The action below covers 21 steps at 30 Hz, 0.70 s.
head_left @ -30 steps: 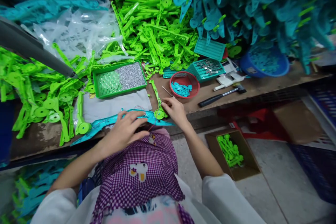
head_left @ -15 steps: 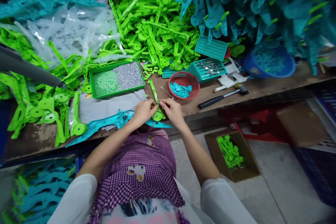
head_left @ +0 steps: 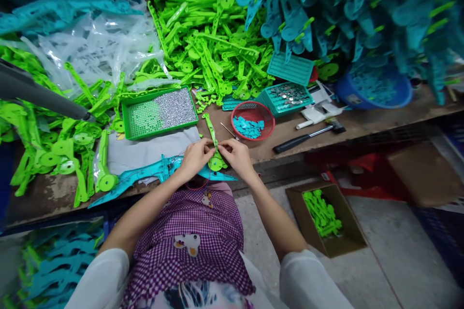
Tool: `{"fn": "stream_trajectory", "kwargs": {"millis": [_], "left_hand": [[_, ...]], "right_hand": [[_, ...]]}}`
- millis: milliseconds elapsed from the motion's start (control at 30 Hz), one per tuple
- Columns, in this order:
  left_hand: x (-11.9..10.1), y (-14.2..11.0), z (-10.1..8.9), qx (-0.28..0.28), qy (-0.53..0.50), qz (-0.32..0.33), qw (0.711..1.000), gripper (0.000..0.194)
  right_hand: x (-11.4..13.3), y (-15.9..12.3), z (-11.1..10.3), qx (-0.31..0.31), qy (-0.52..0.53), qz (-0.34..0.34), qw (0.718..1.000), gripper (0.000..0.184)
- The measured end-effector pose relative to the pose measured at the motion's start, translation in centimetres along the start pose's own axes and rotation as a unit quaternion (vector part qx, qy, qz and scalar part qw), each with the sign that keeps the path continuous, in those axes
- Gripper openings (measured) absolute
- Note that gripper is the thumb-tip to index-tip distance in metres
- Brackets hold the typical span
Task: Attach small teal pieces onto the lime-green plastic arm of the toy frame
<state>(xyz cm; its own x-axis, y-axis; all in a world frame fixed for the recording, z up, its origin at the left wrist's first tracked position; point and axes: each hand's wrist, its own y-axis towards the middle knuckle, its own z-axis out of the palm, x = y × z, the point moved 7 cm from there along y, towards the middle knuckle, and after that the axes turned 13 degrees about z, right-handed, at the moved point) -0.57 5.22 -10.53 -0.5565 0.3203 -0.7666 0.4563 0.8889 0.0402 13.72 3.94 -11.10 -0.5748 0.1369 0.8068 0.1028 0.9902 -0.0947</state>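
- Nearest you, the checked apron (head_left: 188, 222) meets the bench edge, with a slack loop of reddish wire (head_left: 197, 188) hanging just above it.
- Your long teal part (head_left: 155, 170) lies along that edge, its ribbed inner side showing and thin wires strung over it. It looks only partly put together: the wires are loose and no cover is on.
- Your left hand (head_left: 195, 157) reaches over the teal part, thumb and fingertips drawn together in a pinch at the green part. What sits between them is too small to tell.
- Your right hand (head_left: 237, 154) meets it from the other side, fingertips likewise pressed together; you may have wire there, but that can't be confirmed.
- The green part (head_left: 216, 162) lies under your fingertips, its round end towards you, its slim arm pointing away. Judging by the slack wire, the work at this spot is under way, not finished.
- Just beyond, the thin metal tool (head_left: 227, 129) lies untouched beside the red basket (head_left: 274, 128) of teal bits; the hammer (head_left: 295, 143), also untouched, lies to the right.
- Farther back, a green tray (head_left: 137, 134) carries small metallic pieces, and behind it the green pile (head_left: 213, 48) holds plenty of similar parts.
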Motion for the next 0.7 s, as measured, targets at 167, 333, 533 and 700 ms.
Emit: {"fn": "stream_trajectory", "kwargs": {"millis": [167,333,533,700], "left_hand": [[0.0,-0.1,0.3,0.001,0.009,0.025,1.000,0.018],[-0.2,0.0,0.5,0.007,0.024,0.036,0.999,0.019],[-0.4,0.1,0.5,0.008,0.028,0.044,0.999,0.019],[-0.2,0.0,0.3,-0.005,0.026,0.034,0.999,0.019]], "right_hand": [[-0.3,0.5,0.1,0.032,0.006,0.030,0.999,0.016],[-0.3,0.6,0.0,0.023,-0.006,0.044,0.999,0.012],[-0.3,0.9,0.1,0.046,-0.029,0.058,0.997,0.013],[-1.1,2.3,0.7,0.097,-0.032,0.108,0.989,0.008]]}}
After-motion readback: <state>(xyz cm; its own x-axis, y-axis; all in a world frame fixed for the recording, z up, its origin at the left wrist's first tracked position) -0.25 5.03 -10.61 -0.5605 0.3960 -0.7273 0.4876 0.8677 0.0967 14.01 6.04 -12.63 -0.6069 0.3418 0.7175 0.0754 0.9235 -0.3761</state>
